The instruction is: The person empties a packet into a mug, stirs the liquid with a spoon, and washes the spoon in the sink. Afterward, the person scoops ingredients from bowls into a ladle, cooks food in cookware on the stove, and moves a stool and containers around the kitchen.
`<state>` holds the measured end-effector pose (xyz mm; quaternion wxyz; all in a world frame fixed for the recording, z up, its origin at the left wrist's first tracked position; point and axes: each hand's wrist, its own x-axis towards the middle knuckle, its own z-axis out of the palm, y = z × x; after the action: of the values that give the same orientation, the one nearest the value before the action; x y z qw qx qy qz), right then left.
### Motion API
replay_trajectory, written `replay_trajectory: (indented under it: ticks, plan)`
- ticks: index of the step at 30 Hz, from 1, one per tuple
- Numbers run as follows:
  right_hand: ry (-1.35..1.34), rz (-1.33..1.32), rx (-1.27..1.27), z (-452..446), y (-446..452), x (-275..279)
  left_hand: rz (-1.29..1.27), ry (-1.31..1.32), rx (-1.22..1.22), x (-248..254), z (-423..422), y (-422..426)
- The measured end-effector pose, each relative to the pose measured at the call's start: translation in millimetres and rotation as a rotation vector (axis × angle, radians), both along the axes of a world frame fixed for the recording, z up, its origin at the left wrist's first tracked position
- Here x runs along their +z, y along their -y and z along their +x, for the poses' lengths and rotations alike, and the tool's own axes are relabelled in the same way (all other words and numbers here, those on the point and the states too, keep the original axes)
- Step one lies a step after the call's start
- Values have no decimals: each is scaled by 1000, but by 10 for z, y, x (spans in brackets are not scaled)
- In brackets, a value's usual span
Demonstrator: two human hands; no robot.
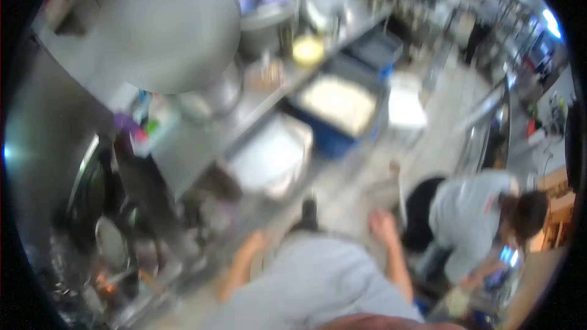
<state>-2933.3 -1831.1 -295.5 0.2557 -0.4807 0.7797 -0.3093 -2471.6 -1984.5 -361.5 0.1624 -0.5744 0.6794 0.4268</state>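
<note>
My left hand (pixel 260 242) hangs beside my body on the left, and blur hides its fingers. On the other side, my right hand (pixel 383 225) is held out at hip height, its fingers too smeared to read. No object can be made out in either one. Ahead of my left hand stands a white bin (pixel 299 128) with white contents. Behind that is a dark blue tub (pixel 327 146) filled with something pale and lumpy.
A steel counter (pixel 244 123) bears large pots (pixel 263 30) and a yellow bowl (pixel 307 50). Lower left, an orange flame (pixel 105 281) glows among pans. At the right, a person (pixel 471 214) in a grey shirt bends over, a lit screen (pixel 509 256) near their hand.
</note>
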Motion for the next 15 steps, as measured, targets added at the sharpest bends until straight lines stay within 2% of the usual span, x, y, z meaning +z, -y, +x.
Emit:
replay_trajectory:
  ticks: [2, 3, 4, 6, 8, 9, 11, 13, 15]
  plan:
    - [98, 113, 132, 18, 225, -350, -165, -64, -56, -144, -88, 587]
    - [49, 253, 255, 15, 414, -264, -256, -188, -54, 1, -158, 833]
    - [63, 255, 245, 34, 557, -137, -297, -204, -66, 374, -294, 1131]
    - [85, 257, 227, -35, 853, -39, -148, -26, -88, 1048, -553, 1608]
    - [81, 107, 19, -125, 1072, 31, -249, -35, -68, 1061, -541, 2008]
    - [95, 113, 13, -153, 1155, 89, -341, -44, -40, 1049, -504, 2170]
    - [114, 153, -79, -286, 1359, 309, -370, -55, -48, 1062, -528, 2442]
    - [114, 152, -72, -389, 1460, 332, -460, -121, -61, 1047, -588, 2626]
    - [127, 143, -22, -505, 1507, 245, -418, -128, -105, 1038, -756, 2732]
